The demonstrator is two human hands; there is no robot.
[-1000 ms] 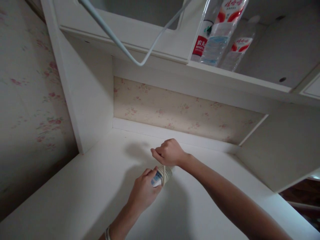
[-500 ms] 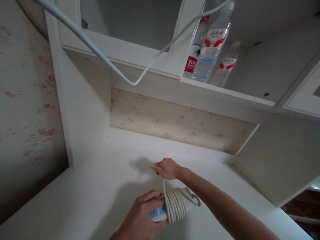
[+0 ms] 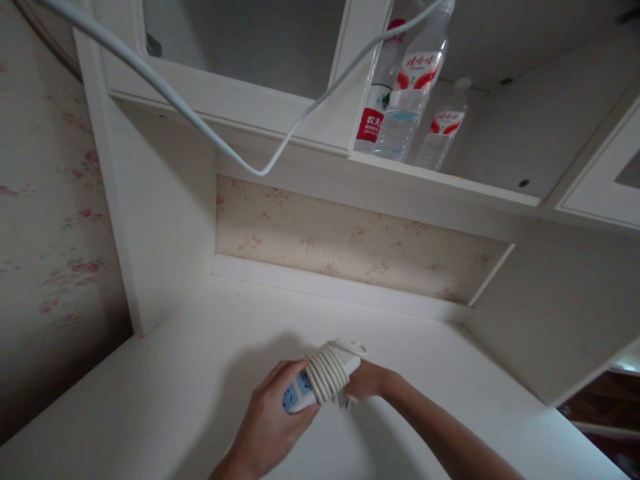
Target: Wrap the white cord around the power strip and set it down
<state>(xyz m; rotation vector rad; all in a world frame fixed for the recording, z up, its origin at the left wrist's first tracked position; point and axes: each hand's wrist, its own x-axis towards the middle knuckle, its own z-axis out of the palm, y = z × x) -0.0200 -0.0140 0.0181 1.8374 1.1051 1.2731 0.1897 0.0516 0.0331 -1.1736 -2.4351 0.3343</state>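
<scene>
My left hand [image 3: 275, 413] is wrapped round the lower end of a white power strip [image 3: 299, 392] with blue socket faces, held tilted above the white desktop. Several tight turns of pale cord [image 3: 327, 373] circle its middle, and a small loop sticks out at the far end. Behind the strip is my right hand [image 3: 364, 381], its fingers mostly covered by the strip and the coil; it is closed at the cord's end. What looks like the plug [image 3: 347, 401] shows just below the coil, by the right hand.
A white desktop [image 3: 190, 373] lies below a white cabinet [image 3: 225, 93]. Several plastic bottles [image 3: 407, 100] stand on the open shelf above. A thick pale cable [image 3: 200, 130] sags across the upper view. Flowered wallpaper [image 3: 65, 233] covers the left wall.
My right hand has gone from above and behind the coil, down round the strip's far right side. The strip has been raised and tilted, showing more of its sockets.
</scene>
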